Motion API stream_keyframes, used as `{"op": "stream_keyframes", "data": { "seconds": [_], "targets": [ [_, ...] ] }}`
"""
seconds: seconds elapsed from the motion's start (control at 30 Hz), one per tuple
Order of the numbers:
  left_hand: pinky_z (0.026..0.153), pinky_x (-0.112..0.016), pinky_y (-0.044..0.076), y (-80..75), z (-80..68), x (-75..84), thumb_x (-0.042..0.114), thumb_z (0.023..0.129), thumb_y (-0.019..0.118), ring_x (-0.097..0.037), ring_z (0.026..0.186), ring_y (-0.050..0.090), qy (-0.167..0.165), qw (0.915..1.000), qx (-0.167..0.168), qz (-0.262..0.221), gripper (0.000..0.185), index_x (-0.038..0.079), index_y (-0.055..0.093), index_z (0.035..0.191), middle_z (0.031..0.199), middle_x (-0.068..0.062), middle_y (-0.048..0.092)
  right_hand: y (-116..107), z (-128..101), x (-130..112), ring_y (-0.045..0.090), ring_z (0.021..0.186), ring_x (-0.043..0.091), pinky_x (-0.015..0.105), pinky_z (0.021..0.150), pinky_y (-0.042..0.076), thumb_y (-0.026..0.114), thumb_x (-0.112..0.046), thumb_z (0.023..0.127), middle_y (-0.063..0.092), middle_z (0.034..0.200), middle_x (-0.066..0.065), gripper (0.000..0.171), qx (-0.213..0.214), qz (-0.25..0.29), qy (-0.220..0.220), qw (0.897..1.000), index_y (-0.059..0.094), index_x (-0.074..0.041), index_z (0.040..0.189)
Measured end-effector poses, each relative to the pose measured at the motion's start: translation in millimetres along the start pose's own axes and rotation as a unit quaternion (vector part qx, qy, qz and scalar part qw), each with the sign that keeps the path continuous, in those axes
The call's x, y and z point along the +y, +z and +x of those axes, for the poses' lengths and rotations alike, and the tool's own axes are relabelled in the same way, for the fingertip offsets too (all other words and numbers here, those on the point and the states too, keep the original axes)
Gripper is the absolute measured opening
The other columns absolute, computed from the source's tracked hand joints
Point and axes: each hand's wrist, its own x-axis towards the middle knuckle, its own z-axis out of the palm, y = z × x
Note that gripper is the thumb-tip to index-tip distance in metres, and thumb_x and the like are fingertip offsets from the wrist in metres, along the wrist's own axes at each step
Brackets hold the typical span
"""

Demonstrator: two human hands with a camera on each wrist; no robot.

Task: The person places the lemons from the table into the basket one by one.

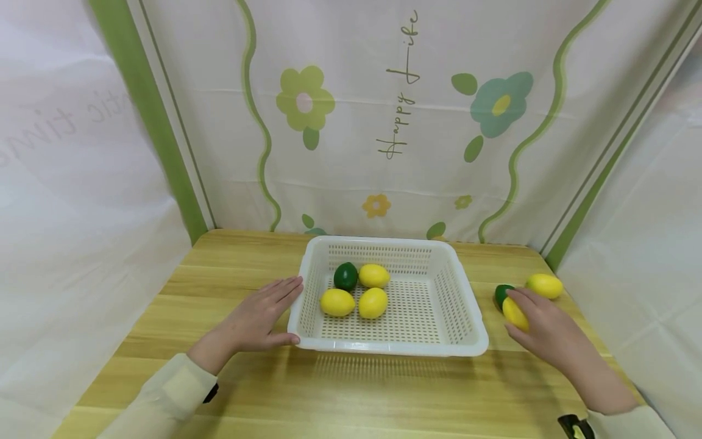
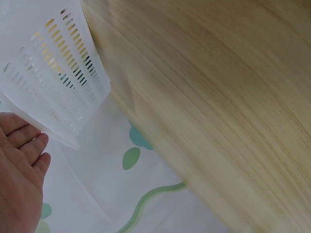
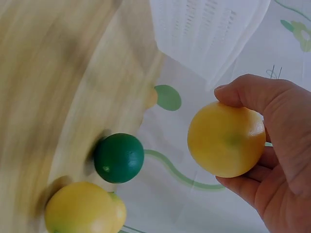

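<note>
So far, four fruits are seen gathered inside the basket (image 1: pixel 466 317), and three are left outside it. Furthest left, the left hand (image 1: pixel 258 317) is laid flat on the table (image 1: pixel 351 396), fingers straight and together, its fingertips pressed against the basket's left wall; nothing is held in it, and the basket appears to be steadied by it. Within the basket, toward its left half, a green lime (image 1: pixel 345 276) is set beside a lemon (image 1: pixel 374 275) at the back, and two more lemons (image 1: pixel 337 302) are placed in front of them, close together. The right half of the basket floor is shown bare.

Further right, on the table beyond the basket's right wall, a lemon in hand (image 1: pixel 515 314) is gripped by the right hand (image 1: pixel 543 329); in the right wrist view the fingers and thumb are curled round it and it is seen lifted clear of the table. Just beside it a second lime (image 1: pixel 501 294) is left on the table, and a last lemon (image 1: pixel 545 285) is lying near the table's right edge.

By this count, the gathering is judged a little over half done: one fruit is in hand, and two are yet to be picked up.
</note>
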Motion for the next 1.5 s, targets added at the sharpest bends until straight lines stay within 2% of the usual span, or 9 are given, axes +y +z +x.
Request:
{"op": "stream_keyframes", "data": {
  "seconds": [0.13,0.37,0.7,1.13,1.5],
  "targets": [
    [0.109,-0.049,0.034,-0.1,-0.2,-0.1,0.072,0.089,0.042,-0.034,0.136,0.038,0.006,1.0000,0.003,-0.002,0.095,-0.007,0.042,0.142,0.148,-0.021,0.040,-2.8,8.8,-3.6,0.061,0.093,0.050,0.057,0.069,0.054,0.084,-0.007,0.064,0.057,0.115,0.034,0.064,0.004,-0.008,-0.023,1.000,0.057,0.011,0.119],
    [0.108,-0.050,0.035,-0.5,0.1,0.5,0.072,0.089,0.041,-0.035,0.135,0.040,0.009,0.9999,0.009,-0.003,0.095,-0.008,0.044,0.140,0.147,-0.021,0.041,-4.7,24.2,-9.3,0.061,0.094,0.050,0.056,0.068,0.055,0.084,-0.004,0.057,0.058,0.112,0.034,0.067,0.038,-0.021,-0.078,0.996,0.058,0.011,0.117],
    [0.108,-0.050,0.035,-1.4,-0.1,0.9,0.072,0.090,0.039,-0.035,0.135,0.039,0.010,0.9999,0.008,0.000,0.095,-0.008,0.044,0.141,0.147,-0.022,0.040,-7.0,40.7,-22.9,0.060,0.096,0.050,0.058,0.075,0.053,0.082,-0.002,0.060,0.059,0.113,0.033,0.060,0.034,-0.032,-0.099,0.994,0.059,0.011,0.114],
    [0.109,-0.050,0.034,-3.1,0.1,2.2,0.072,0.091,0.039,-0.035,0.135,0.039,0.010,0.9999,0.008,0.001,0.095,-0.009,0.044,0.140,0.147,-0.022,0.040,-8.7,59.7,-37.0,0.059,0.101,0.048,0.056,0.077,0.054,0.088,-0.005,0.062,0.058,0.116,0.032,0.064,0.005,-0.043,-0.108,0.993,0.058,0.010,0.116],
    [0.107,-0.050,0.036,-3.4,0.1,1.2,0.072,0.090,0.041,-0.036,0.133,0.041,0.015,0.9998,0.013,0.003,0.095,-0.009,0.045,0.140,0.146,-0.022,0.042,-8.0,71.4,-45.6,0.061,0.097,0.044,0.052,0.074,0.056,0.087,-0.002,0.061,0.059,0.113,0.030,0.064,0.020,-0.034,-0.141,0.989,0.058,0.010,0.117]
  ]
}}
